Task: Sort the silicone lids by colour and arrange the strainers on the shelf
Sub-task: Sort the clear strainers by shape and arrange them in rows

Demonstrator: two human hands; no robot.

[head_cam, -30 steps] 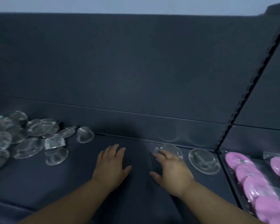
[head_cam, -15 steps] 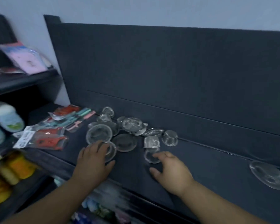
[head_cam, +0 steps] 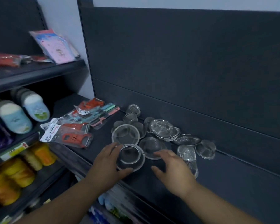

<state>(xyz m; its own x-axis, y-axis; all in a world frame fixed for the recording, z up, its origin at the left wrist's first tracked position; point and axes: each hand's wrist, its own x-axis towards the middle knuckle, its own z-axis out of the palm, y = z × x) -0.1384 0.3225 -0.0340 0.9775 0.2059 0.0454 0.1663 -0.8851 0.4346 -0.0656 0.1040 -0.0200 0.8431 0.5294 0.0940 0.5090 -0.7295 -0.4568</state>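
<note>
Charcoal-grey metal shelf (head_cam: 233, 180) runs beneath a matching dark back panel (head_cam: 184, 62), with a slotted upright post (head_cam: 86, 46) marking its left end. A cluster of round steel mesh strainers (head_cam: 162, 128) lies loose on the left half of the board, reaching from the panel almost to the front lip; some lean on each other. The person's left hand (head_cam: 107, 165) curls finger and thumb around the rim of a shallow ringed mesh strainer (head_cam: 130, 156) close to the front edge. The right hand (head_cam: 173, 168) is spread and relaxed just beside it, next to a taller mesh strainer (head_cam: 187, 153); whether it touches that one cannot be told. Packaged red graters (head_cam: 71, 136) overhang the left corner. Bare board stretches right of the cluster, offering room. A neighbouring bay holds pale blue-capped bottles (head_cam: 14, 118).
</note>
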